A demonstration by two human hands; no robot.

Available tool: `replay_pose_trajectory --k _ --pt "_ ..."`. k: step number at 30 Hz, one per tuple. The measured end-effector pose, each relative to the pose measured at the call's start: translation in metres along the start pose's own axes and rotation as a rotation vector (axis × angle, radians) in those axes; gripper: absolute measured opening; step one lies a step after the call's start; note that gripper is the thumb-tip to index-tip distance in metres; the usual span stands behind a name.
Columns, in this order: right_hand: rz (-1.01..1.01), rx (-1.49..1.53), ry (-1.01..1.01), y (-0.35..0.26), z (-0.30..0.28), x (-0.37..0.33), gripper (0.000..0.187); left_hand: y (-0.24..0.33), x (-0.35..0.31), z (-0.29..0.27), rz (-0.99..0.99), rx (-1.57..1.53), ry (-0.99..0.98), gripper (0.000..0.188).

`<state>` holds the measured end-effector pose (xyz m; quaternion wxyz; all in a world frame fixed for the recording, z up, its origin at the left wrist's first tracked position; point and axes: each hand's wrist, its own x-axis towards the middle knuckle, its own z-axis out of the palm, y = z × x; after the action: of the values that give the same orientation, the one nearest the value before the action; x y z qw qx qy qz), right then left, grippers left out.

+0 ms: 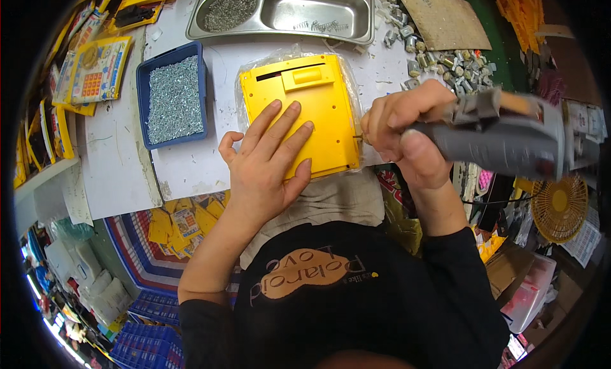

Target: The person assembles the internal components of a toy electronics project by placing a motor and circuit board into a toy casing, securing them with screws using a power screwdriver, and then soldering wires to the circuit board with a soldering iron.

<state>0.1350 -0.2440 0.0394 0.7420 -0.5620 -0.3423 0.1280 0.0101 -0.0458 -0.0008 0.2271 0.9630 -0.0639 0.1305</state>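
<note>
A yellow plastic case (326,118) lies on a clear plastic bag on the white table. It has a dark slot and a raised rectangular part near its far edge, and several small holes. My left hand (267,159) rests on it, fingers spread, pressing on its left half. In my right hand (410,130) is a grey power screwdriver (503,145), held almost level and blurred at its back end. The thin bit points left and reaches the case's right edge; whether its tip sits in a hole I cannot tell.
Left of the case stands a blue bin (178,142) of small silver screws (175,98). A steel compartment tray (305,9) with springs lies beyond. Small metal motors (458,70) are heaped at the far right, beside a cardboard sheet (445,16). Packaged yellow toys (98,70) crowd the left.
</note>
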Motion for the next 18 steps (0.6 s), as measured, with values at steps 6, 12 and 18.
replay_pose_trajectory --k 6,12,18 --pt "0.007 0.106 -0.024 -0.027 -0.001 0.011 0.031 -0.018 0.026 -0.009 0.012 -0.087 0.050 0.052" --pt "-0.206 0.273 -0.157 -0.041 0.008 0.042 0.035 -0.042 0.070 -0.023 0.157 0.082 0.180 0.037" --pt "-0.189 0.271 -0.160 -0.045 -0.017 0.042 0.033 -0.067 -0.077 -0.168 -0.285 -0.233 -0.127 0.037"
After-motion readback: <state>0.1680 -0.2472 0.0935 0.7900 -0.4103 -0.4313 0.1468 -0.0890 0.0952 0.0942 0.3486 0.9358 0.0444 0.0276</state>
